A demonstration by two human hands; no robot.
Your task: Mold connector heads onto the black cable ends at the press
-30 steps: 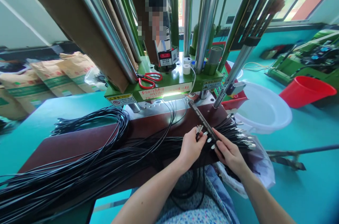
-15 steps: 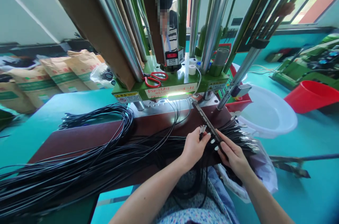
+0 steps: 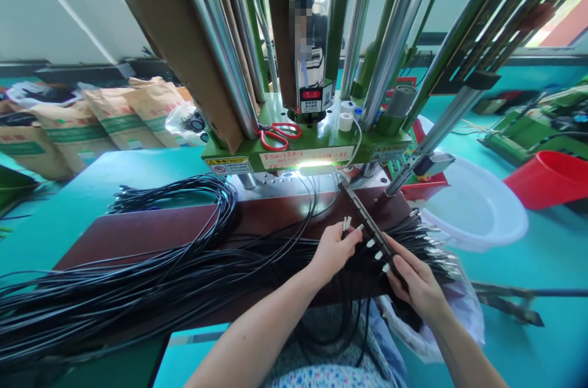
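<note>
My left hand [image 3: 334,250] is closed in a pinch on a few black cables with silvery plugs [image 3: 346,224], which stick up past the fingertips. My right hand [image 3: 416,281] grips the near end of a long dark metal bar [image 3: 364,212], slanting up and away toward the press. Several pale plugs [image 3: 378,254] stick out along the bar's left side, near my right fingers. The left fingertips sit just left of the bar, with a pale plug tip between them and it. From these plugs, black cables [image 3: 342,314] hang down over my lap.
Ahead stands a green press [image 3: 280,158] with a lit strip and red-handled scissors [image 3: 280,136] on it. Black cables [image 3: 184,278] cover the brown board [image 3: 138,232]. More plug ends [image 3: 436,244] lie right, beside a white basin [image 3: 478,204] and a red bucket [image 3: 551,180].
My left hand has drawn slightly left, away from the bar, so more of the plugs along the bar show. My right hand still holds the bar. The whole view has shifted a little.
</note>
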